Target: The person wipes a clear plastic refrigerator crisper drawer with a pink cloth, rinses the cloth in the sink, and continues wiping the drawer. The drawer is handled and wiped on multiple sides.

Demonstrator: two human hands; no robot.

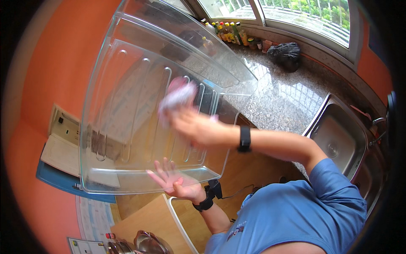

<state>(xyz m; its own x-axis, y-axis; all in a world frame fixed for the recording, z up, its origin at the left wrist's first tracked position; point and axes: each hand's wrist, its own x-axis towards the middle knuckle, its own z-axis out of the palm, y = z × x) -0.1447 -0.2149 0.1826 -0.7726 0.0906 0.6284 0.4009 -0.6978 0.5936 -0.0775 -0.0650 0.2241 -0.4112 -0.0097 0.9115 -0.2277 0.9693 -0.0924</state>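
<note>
A large clear plastic drawer (139, 95) with long ribs in its bottom is held up tilted before me. My left hand (177, 184) holds its lower edge, the thumb at the rim and the fingers spread behind the see-through wall. Against the ribbed inner face, my right hand (193, 127) presses a crumpled pink-and-white cloth (179, 95). Both this hand and the cloth are blurred, and the fingers are partly hidden by the cloth.
Behind the drawer runs a granite countertop (276, 101) with a steel sink (339, 136) at right. Several sauce bottles (228, 33) and a black plastic bag (285, 55) line the window side. Metal pots (152, 243) stand on a wooden surface (142, 219) below. An orange wall (54, 70) rises at left.
</note>
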